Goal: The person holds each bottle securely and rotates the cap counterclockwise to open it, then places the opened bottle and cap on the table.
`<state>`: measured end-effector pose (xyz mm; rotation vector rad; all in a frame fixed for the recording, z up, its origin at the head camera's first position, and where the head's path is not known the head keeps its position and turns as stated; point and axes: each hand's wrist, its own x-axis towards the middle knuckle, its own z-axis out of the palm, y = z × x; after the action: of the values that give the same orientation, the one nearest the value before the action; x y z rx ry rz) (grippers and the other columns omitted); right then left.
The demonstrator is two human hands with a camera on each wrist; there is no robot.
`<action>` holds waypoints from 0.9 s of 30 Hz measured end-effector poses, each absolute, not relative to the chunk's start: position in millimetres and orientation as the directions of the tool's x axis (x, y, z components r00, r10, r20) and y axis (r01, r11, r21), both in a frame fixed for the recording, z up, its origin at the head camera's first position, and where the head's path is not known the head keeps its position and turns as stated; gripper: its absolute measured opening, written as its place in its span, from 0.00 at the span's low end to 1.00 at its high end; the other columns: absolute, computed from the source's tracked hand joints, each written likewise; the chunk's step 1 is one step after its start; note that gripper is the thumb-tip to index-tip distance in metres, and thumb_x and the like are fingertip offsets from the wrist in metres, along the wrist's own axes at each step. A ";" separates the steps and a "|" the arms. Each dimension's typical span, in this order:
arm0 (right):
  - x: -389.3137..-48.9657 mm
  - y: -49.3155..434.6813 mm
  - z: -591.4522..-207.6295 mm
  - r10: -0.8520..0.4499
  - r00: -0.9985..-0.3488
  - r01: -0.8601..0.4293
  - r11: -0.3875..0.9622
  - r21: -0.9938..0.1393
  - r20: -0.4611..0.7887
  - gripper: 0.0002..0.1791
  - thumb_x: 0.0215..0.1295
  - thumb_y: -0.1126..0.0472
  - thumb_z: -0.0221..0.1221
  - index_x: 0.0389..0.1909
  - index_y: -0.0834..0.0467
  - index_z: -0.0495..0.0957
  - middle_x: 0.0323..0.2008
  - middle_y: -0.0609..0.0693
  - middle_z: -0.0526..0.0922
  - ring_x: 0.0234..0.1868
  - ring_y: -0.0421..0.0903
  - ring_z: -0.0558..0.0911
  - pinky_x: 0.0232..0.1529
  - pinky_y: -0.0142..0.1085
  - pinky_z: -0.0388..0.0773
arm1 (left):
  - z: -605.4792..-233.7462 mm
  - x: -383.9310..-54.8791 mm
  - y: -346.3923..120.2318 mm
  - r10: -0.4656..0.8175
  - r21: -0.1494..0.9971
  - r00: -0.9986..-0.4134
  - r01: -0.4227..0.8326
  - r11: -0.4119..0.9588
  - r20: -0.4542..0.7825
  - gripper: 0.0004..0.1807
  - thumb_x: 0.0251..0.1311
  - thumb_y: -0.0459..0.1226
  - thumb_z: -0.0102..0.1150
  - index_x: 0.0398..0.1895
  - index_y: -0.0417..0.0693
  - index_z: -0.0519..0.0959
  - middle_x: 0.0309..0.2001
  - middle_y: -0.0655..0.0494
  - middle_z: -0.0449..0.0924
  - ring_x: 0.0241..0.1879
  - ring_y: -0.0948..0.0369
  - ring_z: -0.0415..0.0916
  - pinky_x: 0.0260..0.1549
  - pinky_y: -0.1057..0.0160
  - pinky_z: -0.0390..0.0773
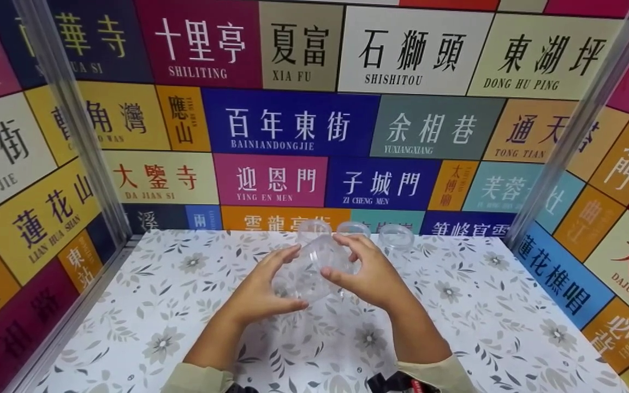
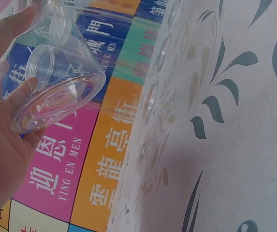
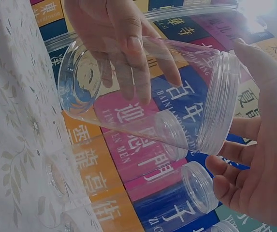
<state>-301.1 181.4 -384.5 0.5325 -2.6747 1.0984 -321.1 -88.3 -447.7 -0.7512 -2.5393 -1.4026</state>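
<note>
A clear, see-through plastic jar [image 1: 317, 273] is held tilted above the table between both hands. Its ridged rim end [image 3: 219, 104] points up toward the right hand, and its round base [image 2: 58, 101] points down toward the left. My left hand [image 1: 265, 286] curves around the lower body of the jar, thumb low and fingers spread higher up. From the other side, my right hand [image 1: 369, 270] grips the jar near its rim, thumb on the near side and fingers beyond. Whether a lid sits on the rim, I cannot tell.
Three similar clear jars stand in a row at the table's back edge: a left one [image 1: 314, 228], a middle one [image 1: 354, 229] and a right one [image 1: 396, 237]. A floral-patterned cover lies on the table [image 1: 161, 344]. Colourful sign panels [image 1: 292, 123] and metal posts [image 1: 82, 131] surround it.
</note>
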 end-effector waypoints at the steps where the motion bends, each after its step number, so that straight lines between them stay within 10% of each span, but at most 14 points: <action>1: -301.0 181.7 -384.5 -0.257 -0.912 -0.407 0.654 -0.638 0.319 0.44 0.60 0.27 0.69 0.77 0.35 0.71 0.76 0.40 0.72 0.59 0.49 0.79 0.51 0.48 0.85 | -447.8 -321.0 -88.2 0.355 0.753 -0.865 0.489 0.440 0.354 0.56 0.44 0.57 0.86 0.78 0.88 0.63 0.76 0.70 0.70 0.78 0.56 0.68 0.76 0.31 0.68; 27: -299.3 188.8 -382.6 -0.441 -0.816 -0.560 0.445 -0.699 0.373 0.45 0.56 0.59 0.72 0.78 0.43 0.72 0.83 0.45 0.65 0.83 0.54 0.63 0.76 0.67 0.69 | -448.2 -321.0 -88.4 0.376 0.737 -0.840 0.531 0.418 0.391 0.58 0.44 0.54 0.87 0.80 0.84 0.62 0.77 0.59 0.71 0.77 0.53 0.69 0.76 0.31 0.67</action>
<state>-299.3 188.8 -382.6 0.8896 -2.5515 1.3145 -321.0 -88.4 -448.2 -0.8083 -2.5023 -1.3930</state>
